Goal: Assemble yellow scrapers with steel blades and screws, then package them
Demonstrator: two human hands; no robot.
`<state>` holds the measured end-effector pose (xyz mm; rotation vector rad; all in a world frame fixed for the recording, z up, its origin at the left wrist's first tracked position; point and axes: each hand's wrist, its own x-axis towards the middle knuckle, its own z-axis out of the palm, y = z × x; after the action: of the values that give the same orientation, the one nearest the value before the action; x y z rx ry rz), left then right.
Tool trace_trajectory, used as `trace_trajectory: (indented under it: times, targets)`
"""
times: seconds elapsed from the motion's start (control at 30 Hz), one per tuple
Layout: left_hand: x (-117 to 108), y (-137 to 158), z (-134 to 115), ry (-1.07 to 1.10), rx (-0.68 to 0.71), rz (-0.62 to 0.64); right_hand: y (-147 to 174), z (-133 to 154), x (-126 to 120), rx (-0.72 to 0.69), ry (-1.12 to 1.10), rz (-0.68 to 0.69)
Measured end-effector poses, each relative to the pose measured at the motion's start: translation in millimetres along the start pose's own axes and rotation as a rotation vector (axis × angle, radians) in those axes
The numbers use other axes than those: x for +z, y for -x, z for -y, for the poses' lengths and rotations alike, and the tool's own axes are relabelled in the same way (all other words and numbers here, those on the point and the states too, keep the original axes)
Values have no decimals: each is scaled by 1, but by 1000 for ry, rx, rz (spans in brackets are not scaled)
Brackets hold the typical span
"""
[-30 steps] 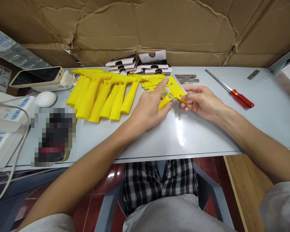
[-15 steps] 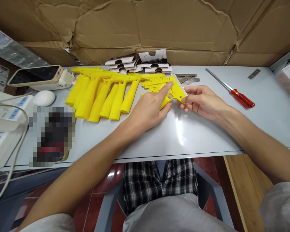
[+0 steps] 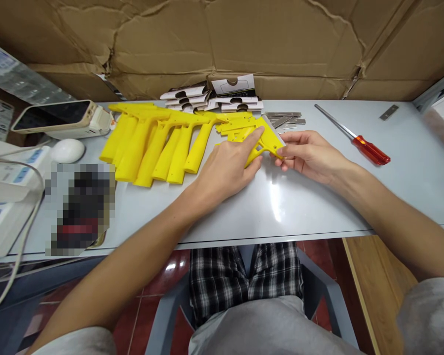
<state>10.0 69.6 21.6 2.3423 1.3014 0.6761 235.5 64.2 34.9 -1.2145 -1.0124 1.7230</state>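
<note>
My left hand (image 3: 231,165) is wrapped round the handle of a yellow plastic scraper (image 3: 269,138), its index finger lying along the head. With thumb and fingers, my right hand (image 3: 305,154) pinches the lower right corner of that head, where a screw shows. A pale strip runs along the scraper's right edge. Behind it lie loose flat yellow plastic pieces (image 3: 239,121) and a small pile of metal blades (image 3: 286,118). Several more yellow scraper handles (image 3: 144,143) lie side by side to the left of my left hand.
A red-handled screwdriver (image 3: 370,149) and a single blade (image 3: 388,112) lie at the right. Folded card sleeves (image 3: 233,91) are stacked against the cardboard (image 3: 244,39) at the back. Left are a phone (image 3: 54,116), a white mouse (image 3: 68,150), a blurred-out object (image 3: 83,209) and a cable (image 3: 33,212).
The scraper has shifted very slightly left and down in my hands. Both hands keep nearly the same grip, and nothing else has moved.
</note>
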Motion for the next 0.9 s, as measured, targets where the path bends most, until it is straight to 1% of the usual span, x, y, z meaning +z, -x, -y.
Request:
trace_trajectory:
  times: [0.13, 0.23, 0.33, 0.37, 0.43, 0.5, 0.53, 0.6, 0.67, 0.7, 0.77, 0.9]
  targets:
    - [2, 0, 2, -28, -4, -6, 0, -1, 0, -9, 8, 21]
    - [1, -2, 3, 41, -19, -36, 0, 1, -1, -33, 17, 8]
    - [-4, -4, 0, 200, -65, -61, -2, 6, -7, -67, 31, -59]
    - [-6, -5, -2, 276, -96, -53, -2, 8, -10, -79, 49, -79]
    - [-11, -6, -8, 460, -194, 7, -4, 12, -18, -114, 116, -120]
    - [-14, -7, -14, 656, -314, 80, -7, 13, -28, -188, 246, -185]
    - [-14, -8, -16, 742, -364, 110, -9, 12, -33, -244, 348, -229]
    - [-13, -8, -18, 877, -432, 147, -13, 10, -42, -377, 615, -330]
    - [-10, -10, -17, 990, -471, 175, -17, 6, -49, -490, 894, -397]
    - [-9, -10, -15, 1048, -485, 189, -19, 4, -52, -521, 1004, -406]
    - [-6, -12, -11, 1165, -500, 211, -21, 2, -55, -534, 1141, -378]
    - [-4, -17, -1, 1317, -475, 248, -21, 1, -58, -532, 1245, -268]
